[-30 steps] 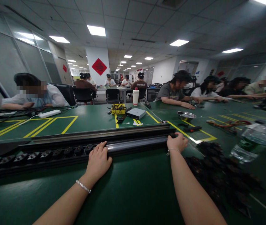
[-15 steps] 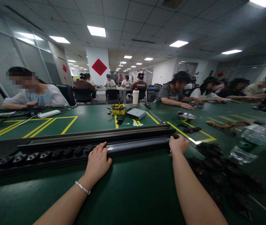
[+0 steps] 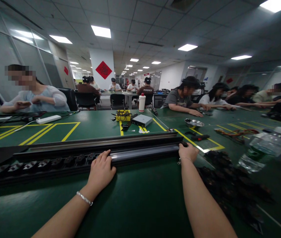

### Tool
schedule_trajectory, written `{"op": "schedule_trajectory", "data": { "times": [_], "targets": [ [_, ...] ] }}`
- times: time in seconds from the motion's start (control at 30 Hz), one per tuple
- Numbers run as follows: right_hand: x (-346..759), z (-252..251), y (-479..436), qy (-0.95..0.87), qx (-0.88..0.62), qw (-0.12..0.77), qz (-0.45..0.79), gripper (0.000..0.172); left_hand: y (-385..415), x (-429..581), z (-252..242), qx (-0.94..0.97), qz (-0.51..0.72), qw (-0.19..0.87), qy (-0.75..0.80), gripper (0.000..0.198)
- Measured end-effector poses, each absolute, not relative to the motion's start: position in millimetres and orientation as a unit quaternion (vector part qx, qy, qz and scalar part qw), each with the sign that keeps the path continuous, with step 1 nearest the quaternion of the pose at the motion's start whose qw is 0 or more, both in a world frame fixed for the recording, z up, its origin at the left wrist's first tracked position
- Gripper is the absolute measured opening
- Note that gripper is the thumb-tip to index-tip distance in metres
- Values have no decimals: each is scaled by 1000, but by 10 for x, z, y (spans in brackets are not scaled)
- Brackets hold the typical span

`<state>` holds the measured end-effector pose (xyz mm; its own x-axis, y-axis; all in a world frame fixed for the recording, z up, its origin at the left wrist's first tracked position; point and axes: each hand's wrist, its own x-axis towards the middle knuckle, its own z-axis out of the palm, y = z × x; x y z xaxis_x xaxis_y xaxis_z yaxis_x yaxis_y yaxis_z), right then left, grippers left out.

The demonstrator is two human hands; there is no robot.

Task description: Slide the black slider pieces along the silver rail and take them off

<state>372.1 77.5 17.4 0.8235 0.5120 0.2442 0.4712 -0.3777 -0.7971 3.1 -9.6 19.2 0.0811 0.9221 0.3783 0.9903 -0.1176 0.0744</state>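
Observation:
A long black rail (image 3: pixel 145 152) lies across the green table (image 3: pixel 135 201) in front of me, with a row of small black inserts (image 3: pixel 43 163) seated along its left half. My left hand (image 3: pixel 101 171) rests on the rail's middle, fingers curled over its near edge. At the rail's right end my right hand (image 3: pixel 187 151) is closed around the tip. A second black rail (image 3: pixel 100 142) lies just behind the first.
A heap of small black parts (image 3: pixel 232 188) lies at my right, beside a plastic water bottle (image 3: pixel 261 150). Farther back stand a metal bowl (image 3: pixel 194 123), a yellow box (image 3: pixel 123 115), a grey box (image 3: pixel 142 120) and a white bottle (image 3: pixel 141 102). Several people sit around the tables.
Both hands stay on the rail. The view has shifted slightly. The person at the far left has raised their head and moved their hands.

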Motion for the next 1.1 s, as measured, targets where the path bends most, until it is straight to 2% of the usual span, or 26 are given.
{"op": "schedule_trajectory", "data": {
  "times": [0.7, 0.93, 1.1],
  "targets": [
    [3697, 219, 798, -262, -843, 469, 40, 38, -94, 39, 171, -728, -168, 123, -653, 25],
    [3754, 225, 837, -191, -837, 511, 46, 45, -95, 40, 179, -725, -175, 109, -657, 25],
    [3775, 172, 838, -127, -810, 572, 23, 40, -78, 29, 160, -725, -172, 108, -658, 25]
  ]
}}
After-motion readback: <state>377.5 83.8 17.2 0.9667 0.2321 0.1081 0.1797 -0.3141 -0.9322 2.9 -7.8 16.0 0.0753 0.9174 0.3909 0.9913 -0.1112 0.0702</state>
